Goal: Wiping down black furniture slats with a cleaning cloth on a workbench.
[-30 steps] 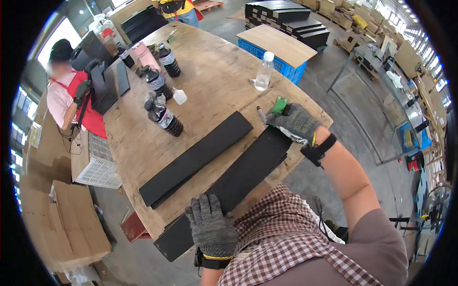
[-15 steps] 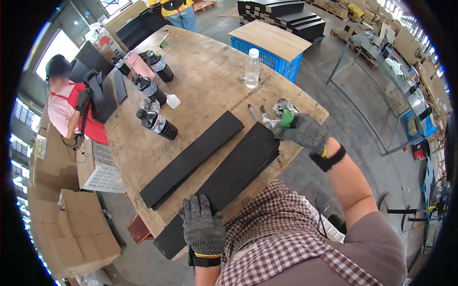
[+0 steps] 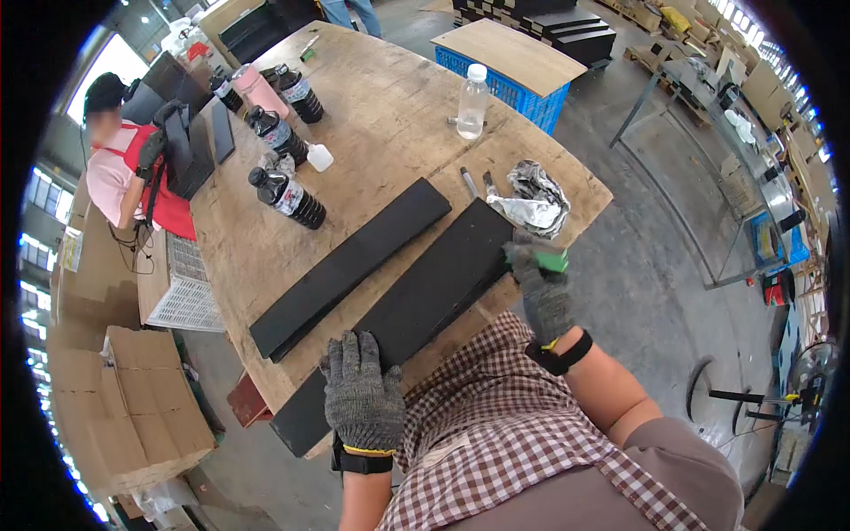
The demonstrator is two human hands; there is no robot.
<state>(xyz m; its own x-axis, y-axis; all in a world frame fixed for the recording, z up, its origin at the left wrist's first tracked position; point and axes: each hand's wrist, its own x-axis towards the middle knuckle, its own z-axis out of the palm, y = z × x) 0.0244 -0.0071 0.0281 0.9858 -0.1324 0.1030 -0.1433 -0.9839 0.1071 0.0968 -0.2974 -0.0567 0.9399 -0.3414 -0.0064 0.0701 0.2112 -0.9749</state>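
A stack of long black boards (image 3: pixel 440 281) lies slantwise along the table's near edge. My left hand (image 3: pixel 363 394), in a grey knit glove, rests flat on the stack's lower left part, fingers stretched out. At the stack's far right end, my gloved right hand (image 3: pixel 542 288) grips a small green block (image 3: pixel 552 261), partly hidden by the fingers; its exact kind is unclear. Beyond this stack lies a second set of black boards (image 3: pixel 354 265), untouched. Crumpled foil-like silver material (image 3: pixel 536 202) sits just past my right hand, next to a marker pen (image 3: pixel 469 180).
Dark-liquid bottles (image 3: pixel 288 196), a pink bottle (image 3: pixel 259 90) and a clear bottle (image 3: pixel 473 102) stand on the wooden table (image 3: pixel 381 133). A person in a red apron (image 3: pixel 168 199) handles black pieces at the left. A blue crate (image 3: pixel 540 106) stands past the far edge.
My right hand has moved from beside the silver material down toward me, to the stack's right end, carrying the green block. My left hand stays on the boards. The view has shifted slightly.
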